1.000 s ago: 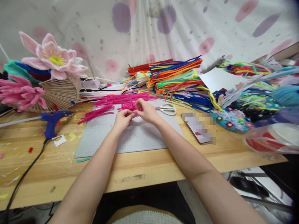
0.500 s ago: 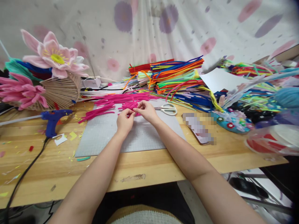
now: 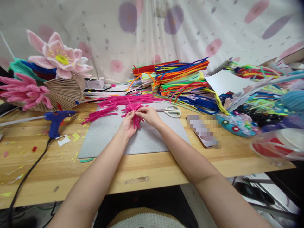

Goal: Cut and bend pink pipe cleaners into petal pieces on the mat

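Over the grey cutting mat (image 3: pixel 152 142), my left hand (image 3: pixel 129 124) is closed on a small bunch of magenta pipe cleaners (image 3: pixel 137 120), whose ends stick out between the hands. The fingertips of my right hand (image 3: pixel 149 115) pinch the same bunch from the other side. Behind the hands lie more short magenta pieces. A pile of magenta stems (image 3: pixel 103 113) rests at the mat's left, and longer ones (image 3: pixel 123 99) lie along its back edge. White-handled scissors (image 3: pixel 173 111) are right of my right hand.
A blue glue gun (image 3: pixel 55 125) with a black cord lies left, near scraps and pipe-cleaner flowers (image 3: pixel 61 58). Colourful pipe-cleaner bundles (image 3: pixel 182 74) are stacked behind. On the right are a phone (image 3: pixel 201 133), a blue flowered piece (image 3: pixel 237 124) and a plastic-wrapped tub (image 3: pixel 277 144).
The magenta bunch now shows upright between my hands, its ends reaching below the fingers. My left hand has turned and opened its palm somewhat around it. The view has shifted slightly.
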A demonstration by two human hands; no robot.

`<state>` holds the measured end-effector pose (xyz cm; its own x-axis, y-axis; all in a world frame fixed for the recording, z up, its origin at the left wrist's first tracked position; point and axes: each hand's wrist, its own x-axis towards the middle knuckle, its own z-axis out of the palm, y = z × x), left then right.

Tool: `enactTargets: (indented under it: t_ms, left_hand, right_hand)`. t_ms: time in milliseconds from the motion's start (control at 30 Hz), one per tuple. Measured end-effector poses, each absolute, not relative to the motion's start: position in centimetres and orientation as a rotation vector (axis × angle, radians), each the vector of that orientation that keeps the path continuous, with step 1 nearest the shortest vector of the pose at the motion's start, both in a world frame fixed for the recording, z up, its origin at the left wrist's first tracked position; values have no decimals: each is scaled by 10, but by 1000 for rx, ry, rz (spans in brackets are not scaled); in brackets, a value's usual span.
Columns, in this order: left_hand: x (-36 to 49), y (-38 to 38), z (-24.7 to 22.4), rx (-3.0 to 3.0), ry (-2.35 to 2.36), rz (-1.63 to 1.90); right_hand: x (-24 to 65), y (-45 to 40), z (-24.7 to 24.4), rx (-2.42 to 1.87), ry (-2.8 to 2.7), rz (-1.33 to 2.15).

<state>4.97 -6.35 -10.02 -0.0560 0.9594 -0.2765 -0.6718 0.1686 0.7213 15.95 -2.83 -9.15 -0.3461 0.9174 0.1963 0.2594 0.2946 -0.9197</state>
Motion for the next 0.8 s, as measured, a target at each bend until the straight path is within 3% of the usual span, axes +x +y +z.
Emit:
enactTargets:
  t_ms: [200,433,600,700,800]
  left_hand:
    - [47,-66,-97,397,817,1385]
    - [50,-60,-101,767,1054,1396]
    - [33,-64,-91,1533,1650,1642]
    - [23,-69,-85,2081,1716,1482]
    - [22,-72,-85,2263,1598,1335]
  right_hand:
    - [152,-27,-107,-988,-1711,1324]
    - [150,-34,-103,-999,-1376,1527]
    - [173,-27,-90,-945,-1525,1704]
    - [186,-25,-86,-870,-1597,1862]
    - [196,-24,-86,-801,-1505,1945]
